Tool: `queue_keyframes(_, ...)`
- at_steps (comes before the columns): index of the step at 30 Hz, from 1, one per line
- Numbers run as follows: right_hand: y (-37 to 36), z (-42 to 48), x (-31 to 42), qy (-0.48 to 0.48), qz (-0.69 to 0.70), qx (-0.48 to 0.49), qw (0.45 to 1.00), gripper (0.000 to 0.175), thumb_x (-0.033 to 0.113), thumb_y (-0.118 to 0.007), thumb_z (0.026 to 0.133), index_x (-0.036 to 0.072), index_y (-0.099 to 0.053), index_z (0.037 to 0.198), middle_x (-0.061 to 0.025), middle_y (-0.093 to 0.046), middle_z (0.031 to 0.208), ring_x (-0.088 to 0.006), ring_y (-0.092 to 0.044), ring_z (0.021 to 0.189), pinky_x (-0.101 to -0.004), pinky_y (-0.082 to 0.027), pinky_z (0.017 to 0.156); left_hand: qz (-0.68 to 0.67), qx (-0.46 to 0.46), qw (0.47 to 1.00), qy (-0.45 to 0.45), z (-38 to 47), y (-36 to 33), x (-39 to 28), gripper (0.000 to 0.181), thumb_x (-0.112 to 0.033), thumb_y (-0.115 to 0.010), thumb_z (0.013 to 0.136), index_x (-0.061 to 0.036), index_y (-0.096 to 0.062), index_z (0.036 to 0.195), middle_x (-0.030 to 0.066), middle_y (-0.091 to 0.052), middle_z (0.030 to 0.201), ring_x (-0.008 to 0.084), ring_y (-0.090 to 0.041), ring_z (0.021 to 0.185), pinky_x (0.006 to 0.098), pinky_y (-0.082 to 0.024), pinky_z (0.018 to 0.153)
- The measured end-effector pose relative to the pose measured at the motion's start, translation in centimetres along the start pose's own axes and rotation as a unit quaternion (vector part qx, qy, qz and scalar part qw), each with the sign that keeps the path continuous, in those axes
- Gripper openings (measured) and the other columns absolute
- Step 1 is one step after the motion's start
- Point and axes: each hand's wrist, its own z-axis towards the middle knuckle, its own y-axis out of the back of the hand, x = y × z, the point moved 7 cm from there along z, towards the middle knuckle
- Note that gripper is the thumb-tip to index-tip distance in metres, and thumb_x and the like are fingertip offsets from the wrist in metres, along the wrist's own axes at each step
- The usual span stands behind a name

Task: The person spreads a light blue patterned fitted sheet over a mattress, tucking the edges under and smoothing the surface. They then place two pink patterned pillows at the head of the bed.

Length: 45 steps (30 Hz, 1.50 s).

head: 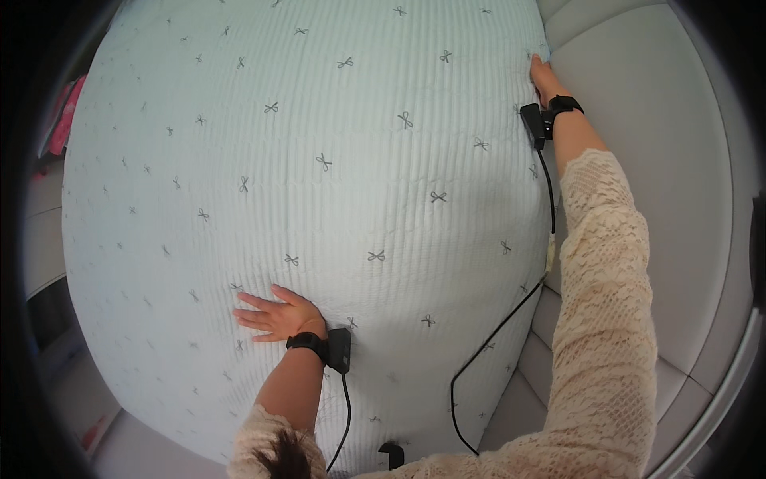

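Observation:
A pale mint, ribbed quilted bed cover (359, 221) with a dark bow print stretches over the mattress before me. My left hand (280, 314) rests palm down on it, fingers spread and nothing in them. At the cover's far right edge is my right hand (543, 81), up against the grey padded headboard (646, 149). Its thumb side shows, while the other fingers are hidden at the seam between mattress and padding, so their grip is unclear. Black devices are strapped to my left wrist (339, 350) and right wrist (532, 126).
From the wrist devices, black cables (491, 341) run across the cover towards my body. A small black curved object (393, 455) shows at the bottom. Beyond the left edge are a pale cabinet (45, 221) and a pink-red item (67, 117).

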Motion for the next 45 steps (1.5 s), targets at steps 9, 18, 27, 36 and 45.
queue_keyframes(9, 3.1, -16.7, -4.2, -0.012, -0.106, 0.044, 0.993, 0.079, 0.053, -0.042, 0.088, -0.008, -0.028, 0.136, -0.0261, -0.029, 0.141, -0.0373, -0.026, 0.133, -0.0459, -0.025, 0.107, 0.028, -0.014, 0.999, -0.001, 0.0, 0.2, -0.1, 0.066, -0.052, -0.025, 0.093, -0.0167, -0.010, 0.146, 0.0180, -0.007, 0.151, 0.0331, -0.006, 0.140, 0.0593, -0.007, 0.107)
queue_keyframes(18, 4.3, -25.8, -5.4, -0.092, -0.116, 0.117, 0.982, 0.081, 0.054, -0.036, 0.089, -0.005, -0.015, 0.140, -0.0216, -0.014, 0.148, -0.0351, -0.013, 0.137, -0.0445, -0.018, 0.110, 0.026, -0.001, 1.000, 0.002, -0.2, -0.2, -0.2, 0.068, -0.054, -0.024, 0.092, -0.0175, -0.007, 0.147, 0.0175, -0.005, 0.151, 0.0314, -0.005, 0.140, 0.0578, -0.005, 0.107)
queue_keyframes(27, 3.2, -21.6, -7.6, -0.160, -0.053, 0.043, 0.985, 0.091, 0.061, -0.036, 0.087, -0.004, -0.005, 0.142, -0.0228, -0.011, 0.149, -0.0358, -0.012, 0.138, -0.0426, -0.014, 0.112, 0.016, 0.002, 1.000, 0.013, 0.0, -0.5, -0.1, 0.068, -0.053, -0.026, 0.092, -0.0181, -0.007, 0.147, 0.0177, -0.005, 0.151, 0.0321, -0.005, 0.140, 0.0586, -0.005, 0.107)
queue_keyframes(36, 6.4, -34.6, -11.4, 0.117, -0.146, -0.008, 0.982, 0.069, 0.037, -0.041, 0.094, -0.009, -0.015, 0.139, -0.0258, -0.020, 0.145, -0.0362, -0.020, 0.135, -0.0387, -0.014, 0.112, -0.035, -0.015, 0.999, 0.003, -0.3, -0.5, -0.2, 0.071, -0.056, -0.027, 0.091, -0.0182, -0.007, 0.147, 0.0187, -0.002, 0.151, 0.0323, -0.003, 0.140, 0.0599, -0.001, 0.106)
queue_keyframes(45, 6.8, -48.0, -18.1, 0.040, -0.246, -0.108, 0.963, 0.057, 0.025, -0.035, 0.096, -0.003, -0.016, 0.141, -0.0221, -0.021, 0.146, -0.0351, -0.020, 0.134, -0.0451, -0.013, 0.109, -0.034, -0.009, 0.999, 0.010, -0.2, -1.2, -0.1, 0.072, -0.056, -0.027, 0.090, -0.0180, -0.005, 0.147, 0.0196, -0.003, 0.151, 0.0327, -0.001, 0.140, 0.0593, 0.000, 0.107)
